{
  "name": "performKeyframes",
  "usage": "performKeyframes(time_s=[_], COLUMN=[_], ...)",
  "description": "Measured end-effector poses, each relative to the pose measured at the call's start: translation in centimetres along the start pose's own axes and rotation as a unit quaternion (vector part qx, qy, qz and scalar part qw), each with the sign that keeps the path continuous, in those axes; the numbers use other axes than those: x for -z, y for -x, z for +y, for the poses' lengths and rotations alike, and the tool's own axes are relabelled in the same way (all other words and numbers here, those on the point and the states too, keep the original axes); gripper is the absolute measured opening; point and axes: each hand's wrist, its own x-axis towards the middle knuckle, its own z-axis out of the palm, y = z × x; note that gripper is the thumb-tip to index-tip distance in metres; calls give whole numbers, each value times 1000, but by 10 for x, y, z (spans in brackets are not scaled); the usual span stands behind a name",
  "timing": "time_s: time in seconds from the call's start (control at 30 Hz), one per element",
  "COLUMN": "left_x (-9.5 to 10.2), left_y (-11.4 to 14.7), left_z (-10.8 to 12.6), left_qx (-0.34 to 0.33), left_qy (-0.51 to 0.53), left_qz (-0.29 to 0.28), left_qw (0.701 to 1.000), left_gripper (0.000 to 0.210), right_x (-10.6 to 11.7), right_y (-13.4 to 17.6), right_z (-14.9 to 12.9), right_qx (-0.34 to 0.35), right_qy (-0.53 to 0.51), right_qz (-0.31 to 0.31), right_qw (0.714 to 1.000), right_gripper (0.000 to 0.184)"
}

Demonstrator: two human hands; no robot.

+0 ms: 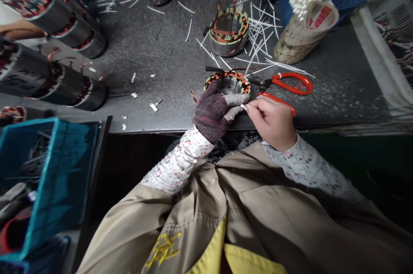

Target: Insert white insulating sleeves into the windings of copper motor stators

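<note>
A wound motor stator (230, 84) with copper windings and a pale green rim lies at the table's front edge. My left hand (211, 112), in a dark knitted glove with pale finger covers, is closed over the near side of this ring. Just right of it, my bare right hand (273, 121) pinches a small white strip (243, 106) between thumb and forefinger, close to the left fingertips. Behind my right hand lie red-handled scissors (295, 84), their blades pointing toward the stator. Part of the stator is hidden under the glove.
A second stator (229, 35) stands farther back among loose white ties (263, 29). At the right, a cardboard tube (298, 37) holds a white bundle. Stacked stators (69, 29) stand at left, where another person's arm (21, 29) shows. A teal bin (54, 170) sits lower left.
</note>
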Motion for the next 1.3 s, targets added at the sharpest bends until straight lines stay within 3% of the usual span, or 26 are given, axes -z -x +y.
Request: performKeyframes(time_s=[0.13, 0.27, 0.33, 0.43, 0.53, 0.6, 0.67, 0.8, 0.93, 1.03, 1.1, 1.17, 1.23, 1.3], left_x=[3, 4, 3, 4, 6, 8, 8, -2, -15, -14, -3, 14, 34, 53], left_y=[1, 0, -1, 0, 2, 4, 6, 6, 3, 5, 9, 13, 14, 9], left_z=[-5, -6, -3, 1, 2, 1, 0, 3, 10, 12, 10, 7, 4, 1], left_qx=[-38, -87, -106, -100, -68, -61, -65, -73, -99, -141, -148, -143, -142, -146], left_qy=[-2, -36, -54, -57, -58, -71, -82, -82, -136, -171, -200, -221, -229, -243], left_qz=[-24, -10, 13, 49, 58, 44, 40, 56, 46, 43, 61, 59, 9, -72], left_qw=[999, 995, 993, 992, 994, 995, 994, 992, 985, 974, 967, 963, 963, 956], left_gripper=[23, 24, 25, 21, 16, 20, 25, 24, 21, 22, 27, 33, 34, 36], right_x=[-6, 9, 22, 40, 42, 39, 38, 37, 3, -19, -20, -15, -12, -13], right_y=[-4, -10, -13, -16, -11, -3, 4, -8, -50, -57, -43, -22, -2, 10], right_z=[5, -9, -19, -28, -23, -18, -15, -16, -11, -8, -7, -5, 0, 7], right_qx=[0, 8, 17, 2, -27, -75, -129, -133, -114, -96, -47, 28, 92, 121], right_qy=[1, 14, -40, -160, -291, -384, -421, -404, -374, -252, -143, -55, -6, 21], right_qz=[9, -63, -101, -98, -121, -162, -164, -97, -5, 16, 86, 141, 117, 65], right_qw=[1000, 998, 994, 982, 949, 906, 882, 900, 921, 963, 985, 988, 989, 990], right_gripper=[21, 27, 29, 25, 23, 30, 35, 40, 35, 35, 31, 22, 10, 15])
